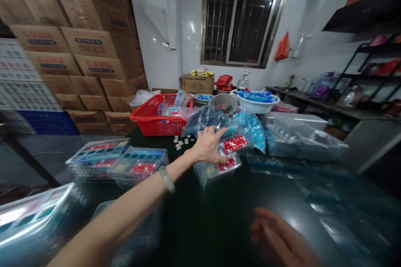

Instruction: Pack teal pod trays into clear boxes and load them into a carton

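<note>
My left hand (208, 146) reaches across the dark table top (200, 225) with its fingers spread, a pale bangle on the wrist. Its fingertips lie over a stack of clear plastic blister trays with red cards (216, 171), and I cannot see a firm grip. Just beyond are a dark blue plastic bag (203, 119) and a light blue bag (252, 131). Further stacks of trays (119, 162) stand to the left. My right hand (277, 233) is blurred at the bottom right, fingers loosely apart, holding nothing.
A red plastic basket (156, 121) and a white bowl of blue packets (258, 102) stand at the table's far side. Small white pieces (180, 142) lie near the basket. Stacked cardboard cartons (87, 58) rise at the left, and dark shelves (360, 75) stand at the right.
</note>
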The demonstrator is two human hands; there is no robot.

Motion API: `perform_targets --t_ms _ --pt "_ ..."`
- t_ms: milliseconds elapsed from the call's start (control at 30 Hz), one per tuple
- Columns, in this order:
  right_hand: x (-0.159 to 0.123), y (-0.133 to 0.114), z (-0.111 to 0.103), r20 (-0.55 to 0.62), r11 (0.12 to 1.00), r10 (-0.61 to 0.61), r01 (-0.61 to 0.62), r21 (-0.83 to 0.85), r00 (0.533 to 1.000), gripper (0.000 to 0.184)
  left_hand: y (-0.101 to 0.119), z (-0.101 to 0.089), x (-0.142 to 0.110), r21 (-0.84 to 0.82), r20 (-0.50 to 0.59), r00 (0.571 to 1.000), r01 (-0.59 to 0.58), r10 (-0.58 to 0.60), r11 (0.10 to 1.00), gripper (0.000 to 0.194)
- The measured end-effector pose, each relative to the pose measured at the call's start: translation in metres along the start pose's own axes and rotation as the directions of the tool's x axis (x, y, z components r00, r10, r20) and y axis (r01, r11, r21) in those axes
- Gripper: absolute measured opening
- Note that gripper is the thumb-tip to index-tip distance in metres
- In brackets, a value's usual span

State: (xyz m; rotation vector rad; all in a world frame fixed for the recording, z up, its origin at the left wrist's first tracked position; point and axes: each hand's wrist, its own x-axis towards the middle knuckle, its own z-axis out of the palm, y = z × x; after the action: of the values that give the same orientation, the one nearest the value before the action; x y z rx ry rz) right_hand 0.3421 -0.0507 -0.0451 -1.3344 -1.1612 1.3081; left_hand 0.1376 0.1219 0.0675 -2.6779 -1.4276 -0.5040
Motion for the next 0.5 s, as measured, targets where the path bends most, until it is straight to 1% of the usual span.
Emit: perform_targets --t_ms 100,167,200,267,333,433,500 --pt "-0.001 0.0 -0.006 -0.123 0.985 -0.019 0.04 0.17 0.992 0.049 0.03 -0.009 -0.022 -0.054 -0.026 0.995 -0.103 0.101 0.993 0.098" --pt "-0.005 0.004 -0.013 -0.207 0.943 -0.008 0.076 0.323 0.978 0.049 0.054 -0.004 -0.043 -0.135 0.018 0.984 -0.174 0.178 0.975 0.099" --pt "-0.007 0.007 -0.016 -0.241 0.912 0.005 0.094 0.4 0.971 0.047 0.065 0.002 -0.054 -0.178 0.062 0.975 -0.199 0.213 0.964 0.099" --pt "-0.01 0.014 -0.025 -0.274 0.855 0.038 0.111 0.507 0.961 0.041 0.083 0.019 -0.074 -0.247 0.155 0.956 -0.205 0.248 0.947 0.099" --pt "-0.013 0.025 -0.033 -0.255 0.827 0.072 0.086 0.556 0.964 0.034 0.094 0.039 -0.089 -0.283 0.224 0.945 -0.173 0.24 0.944 0.098" --pt "-0.017 0.041 -0.044 -0.199 0.828 0.136 -0.001 0.56 0.97 0.029 0.098 0.068 -0.101 -0.325 0.275 0.941 -0.103 0.198 0.94 0.096" --pt "-0.018 0.049 -0.05 -0.189 0.837 0.178 -0.047 0.546 0.966 0.028 0.096 0.08 -0.104 -0.377 0.301 0.936 -0.059 0.182 0.924 0.095"
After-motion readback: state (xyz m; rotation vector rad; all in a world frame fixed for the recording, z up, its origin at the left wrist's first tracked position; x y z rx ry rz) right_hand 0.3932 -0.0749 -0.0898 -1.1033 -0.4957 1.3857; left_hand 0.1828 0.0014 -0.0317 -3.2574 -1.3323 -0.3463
